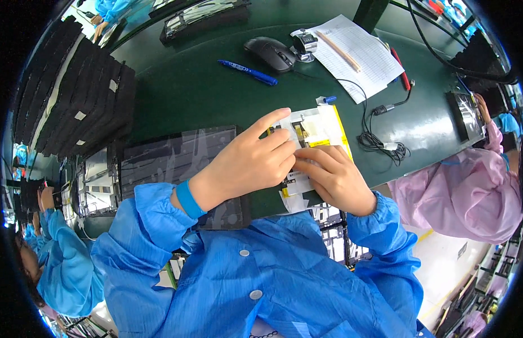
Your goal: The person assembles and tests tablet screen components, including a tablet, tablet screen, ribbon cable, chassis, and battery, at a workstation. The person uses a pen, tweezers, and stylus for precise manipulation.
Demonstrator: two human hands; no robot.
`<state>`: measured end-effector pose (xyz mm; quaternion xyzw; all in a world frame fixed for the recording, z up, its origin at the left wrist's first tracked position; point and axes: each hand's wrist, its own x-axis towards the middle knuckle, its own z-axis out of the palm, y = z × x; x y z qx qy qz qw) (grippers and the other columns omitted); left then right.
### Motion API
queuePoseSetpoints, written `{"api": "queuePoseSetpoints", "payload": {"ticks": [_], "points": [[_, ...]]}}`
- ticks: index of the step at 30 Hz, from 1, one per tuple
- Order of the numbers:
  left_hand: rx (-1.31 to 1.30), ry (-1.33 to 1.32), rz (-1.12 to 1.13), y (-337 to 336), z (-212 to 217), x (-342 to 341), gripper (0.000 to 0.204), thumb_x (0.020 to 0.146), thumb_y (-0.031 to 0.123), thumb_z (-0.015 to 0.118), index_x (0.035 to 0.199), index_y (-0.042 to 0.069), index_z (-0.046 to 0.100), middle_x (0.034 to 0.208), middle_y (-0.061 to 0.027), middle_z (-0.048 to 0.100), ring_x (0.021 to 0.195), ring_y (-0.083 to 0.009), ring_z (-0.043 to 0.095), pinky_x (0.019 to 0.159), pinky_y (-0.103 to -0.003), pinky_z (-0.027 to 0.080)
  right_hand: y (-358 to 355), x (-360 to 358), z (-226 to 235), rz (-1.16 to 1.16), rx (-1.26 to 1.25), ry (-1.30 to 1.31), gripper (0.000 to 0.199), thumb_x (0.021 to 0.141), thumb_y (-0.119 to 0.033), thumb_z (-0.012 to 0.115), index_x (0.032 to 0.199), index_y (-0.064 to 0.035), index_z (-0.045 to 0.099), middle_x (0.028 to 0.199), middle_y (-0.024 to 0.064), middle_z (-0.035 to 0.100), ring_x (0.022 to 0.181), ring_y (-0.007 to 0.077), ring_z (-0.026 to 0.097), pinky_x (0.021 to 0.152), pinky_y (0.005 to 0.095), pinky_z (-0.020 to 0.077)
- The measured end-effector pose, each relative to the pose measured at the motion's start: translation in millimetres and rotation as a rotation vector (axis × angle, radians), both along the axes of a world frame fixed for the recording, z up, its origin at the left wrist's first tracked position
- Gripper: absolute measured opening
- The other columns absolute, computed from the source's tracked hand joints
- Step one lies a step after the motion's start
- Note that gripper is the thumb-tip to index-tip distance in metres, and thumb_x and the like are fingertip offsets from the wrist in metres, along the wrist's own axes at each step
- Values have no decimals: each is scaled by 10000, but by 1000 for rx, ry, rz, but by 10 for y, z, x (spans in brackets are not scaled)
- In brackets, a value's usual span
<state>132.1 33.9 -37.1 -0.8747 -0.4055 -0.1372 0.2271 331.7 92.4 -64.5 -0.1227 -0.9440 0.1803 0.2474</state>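
On the dark green table before me lies a flat electronic assembly (323, 128), white with yellow edges and small black and gold parts. Both my hands are over it. My left hand (247, 160), with a blue band at its wrist, comes over its left side; the index finger points forward while the other fingers curl closed, and the thumb is hidden. From the right, my right hand (334, 174) lies across the near part with its fingers bent and pressed together close to the left fingertips. Whatever is between the fingertips is too small or covered to make out.
A black tray (177, 163) with clear film lies at left, by a tall stack of black foam trays (75, 96). Beyond the assembly are a blue pen (247, 72), a mouse (270, 53), a paper sheet (357, 56) and a coiled cable (383, 145). People sit on both sides.
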Motion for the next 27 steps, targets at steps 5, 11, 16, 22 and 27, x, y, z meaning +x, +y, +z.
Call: {"api": "queuePoseSetpoints", "payload": {"ticks": [5, 11, 16, 22, 27], "points": [[-45, -42, 7, 21, 2, -36, 26, 676, 122, 618, 673, 103, 600, 721, 4, 549, 845, -139, 557, 1056, -435, 343, 11, 5, 6, -1, -28, -7, 439, 614, 63, 594, 1036, -53, 620, 1066, 85, 571, 952, 265, 543, 852, 364, 433], [-292, -373, 276, -4, 31, -82, 163, 689, 69, 634, 848, 91, 610, 877, -28, 584, 930, -213, 559, 966, -411, 384, 3, -5, 21, 7, -16, -22, 436, 618, 29, 602, 1043, -72, 621, 1080, 61, 568, 970, 252, 539, 839, 356, 426], [-291, -595, 534, -176, 136, -308, 620, 684, 15, 608, 1277, 89, 444, 1197, -144, 505, 1073, -322, 508, 924, -401, 389, 0, -29, 34, 41, -22, -8, 457, 610, 52, 590, 1050, -65, 625, 1101, 75, 579, 956, 260, 550, 844, 370, 426], [-454, -664, 501, -1046, 352, -616, 828, 693, 251, 713, 1383, 25, 314, 1414, -207, 316, 1300, -371, 324, 1064, -440, 275, -659, -262, 102, -25, -100, 116, 483, 686, 9, 556, 1168, -29, 565, 1195, 114, 579, 1068, 246, 551, 927, 395, 388], [-641, -337, 565, -1613, 169, -644, 845, 710, 441, 650, 1395, 58, 336, 1451, -159, 295, 1333, -332, 286, 1106, -470, 189, -1124, -509, 70, -64, -426, 178, 572, 700, 80, 536, 1262, -1, 468, 1294, 178, 493, 1205, 327, 461, 1040, 461, 294]]}}
